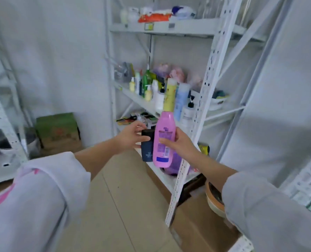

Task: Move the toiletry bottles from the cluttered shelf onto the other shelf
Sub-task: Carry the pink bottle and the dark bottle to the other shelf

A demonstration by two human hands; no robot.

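Observation:
My right hand [180, 142] grips a pink bottle [164, 139] upright, in front of the white metal rack. My left hand [131, 137] holds a dark blue bottle [147, 148] just to the left of the pink one; the two bottles nearly touch. Behind them, the rack's middle shelf [138, 100] is crowded with several toiletry bottles: a tall yellow tube [170, 95], a light blue bottle [181, 100], a white pump bottle [187, 113], green and white ones further back.
The rack's front upright [192, 128] stands right of my right hand. The top shelf [162, 28] carries packets and jars. A lower shelf holds a purple item [174, 166]. Cardboard boxes [202, 224] sit on the floor, a green box [56, 128] at left, another rack [0, 113] at far left.

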